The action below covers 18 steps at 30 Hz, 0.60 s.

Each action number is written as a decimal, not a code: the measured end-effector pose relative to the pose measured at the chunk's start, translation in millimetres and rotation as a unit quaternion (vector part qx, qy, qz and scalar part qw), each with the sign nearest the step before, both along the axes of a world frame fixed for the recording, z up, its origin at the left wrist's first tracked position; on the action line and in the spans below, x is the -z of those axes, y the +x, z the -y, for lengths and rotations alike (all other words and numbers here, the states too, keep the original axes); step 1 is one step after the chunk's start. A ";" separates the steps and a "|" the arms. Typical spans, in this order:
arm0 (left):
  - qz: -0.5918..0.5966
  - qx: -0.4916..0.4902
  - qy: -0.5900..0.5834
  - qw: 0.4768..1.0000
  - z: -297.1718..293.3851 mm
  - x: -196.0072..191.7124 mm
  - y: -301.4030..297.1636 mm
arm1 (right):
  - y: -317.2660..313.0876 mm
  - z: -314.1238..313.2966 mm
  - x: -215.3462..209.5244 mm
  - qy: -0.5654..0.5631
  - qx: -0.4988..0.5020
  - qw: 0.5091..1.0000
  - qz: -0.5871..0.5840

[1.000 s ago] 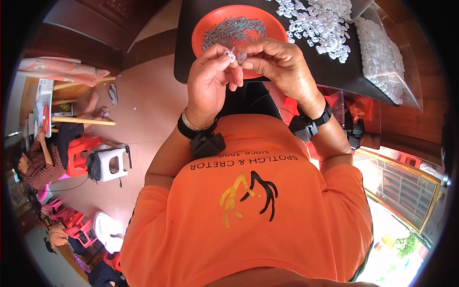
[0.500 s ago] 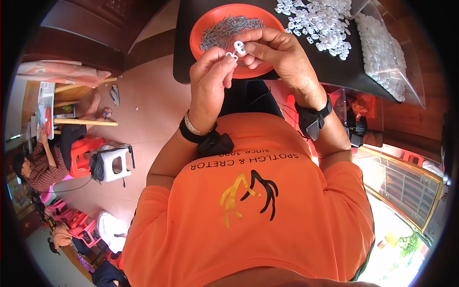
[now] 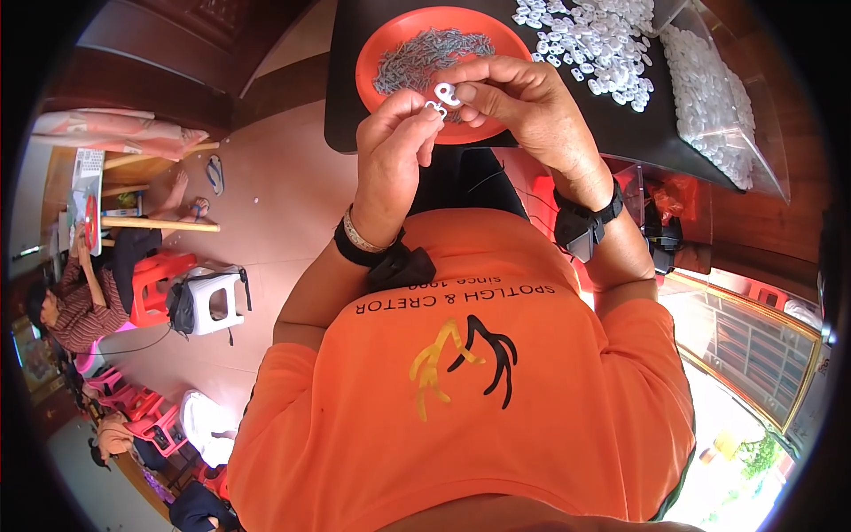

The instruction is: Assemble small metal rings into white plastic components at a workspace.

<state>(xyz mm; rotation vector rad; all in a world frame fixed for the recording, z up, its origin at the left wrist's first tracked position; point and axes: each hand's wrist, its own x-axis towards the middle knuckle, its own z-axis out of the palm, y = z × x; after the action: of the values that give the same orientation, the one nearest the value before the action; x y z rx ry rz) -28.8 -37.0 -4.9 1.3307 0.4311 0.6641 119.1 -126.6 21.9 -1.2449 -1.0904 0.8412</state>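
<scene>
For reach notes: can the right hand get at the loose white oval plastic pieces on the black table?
Probably yes: nothing visible separates the right hand from the loose pieces, though it holds a white piece.

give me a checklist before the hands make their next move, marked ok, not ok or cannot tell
1. Left hand gripping its small white part: ok, pinched at the fingertips.
2. Right hand gripping its white piece: ok, between thumb and fingers.
3. The two held items joined: cannot tell, too small.
4. Grey screw-like parts in the red tray: ok, those in view.
5. Loose white pieces contained: not ok, spread on the black table.
</scene>
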 end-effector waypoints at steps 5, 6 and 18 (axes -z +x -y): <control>-0.008 0.004 0.012 1.000 0.1 0.5 0.1 | -2.7 1.4 0.2 0.006 -0.007 1.000 0.028; -0.009 0.004 0.012 1.000 0.5 0.7 0.1 | -3.6 1.2 0.3 0.009 0.002 0.999 0.045; -0.003 0.011 -0.054 0.998 4.0 -5.6 1.4 | -12.2 1.0 9.1 0.131 0.085 0.947 0.281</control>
<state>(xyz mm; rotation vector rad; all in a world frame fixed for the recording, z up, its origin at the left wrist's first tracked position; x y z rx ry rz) -27.4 -40.9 0.7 1.2335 0.4510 0.6089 106.9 -127.6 12.8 -1.3609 -1.4659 0.1894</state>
